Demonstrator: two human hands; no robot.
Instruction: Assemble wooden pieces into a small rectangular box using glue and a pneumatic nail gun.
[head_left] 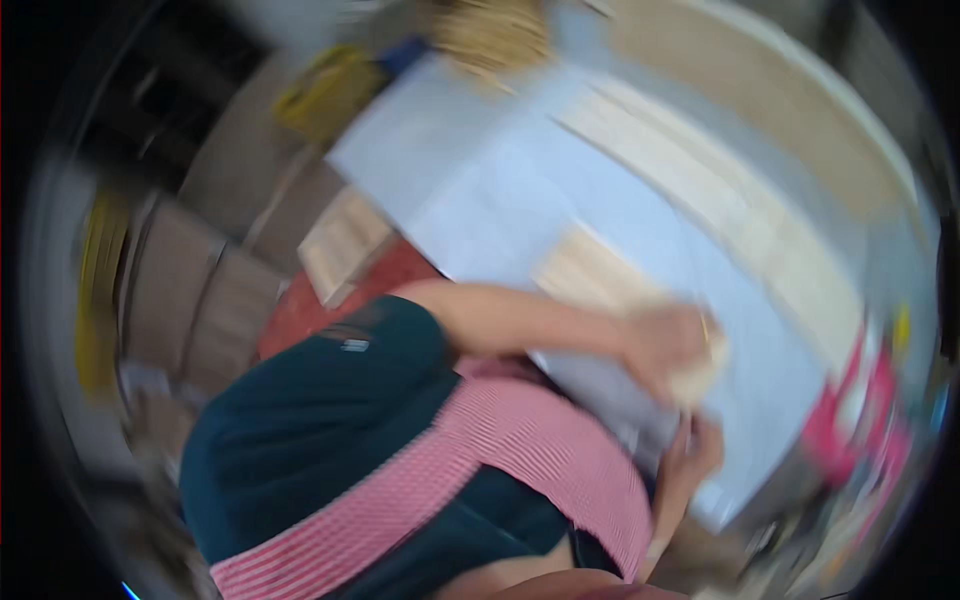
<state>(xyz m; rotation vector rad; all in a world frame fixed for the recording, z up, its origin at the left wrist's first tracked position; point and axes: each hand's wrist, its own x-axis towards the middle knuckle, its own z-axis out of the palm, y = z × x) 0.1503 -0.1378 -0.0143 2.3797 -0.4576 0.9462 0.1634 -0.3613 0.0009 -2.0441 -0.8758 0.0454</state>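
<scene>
Motion blurs the view. My left arm reaches rightward across the table, and my left hand [672,345] is closed over the near right end of a pale, flat wooden piece [590,268]. Part of that piece is hidden under the hand, and a pale end shows past the fingers. Just below, close to my body, my right hand [695,452] has its fingers bent up toward that end, nearly meeting the left hand. What lies between the right fingers is too smeared to make out. Both hands are over a light blue-white tabletop [500,200].
A long pale board [720,190] runs along the table's far right. A bundle of thin wooden sticks [490,40] lies at the far edge, near a yellow object [330,95]. A wooden block [345,245] rests on a red surface [295,315]; pink material [855,420] lies right.
</scene>
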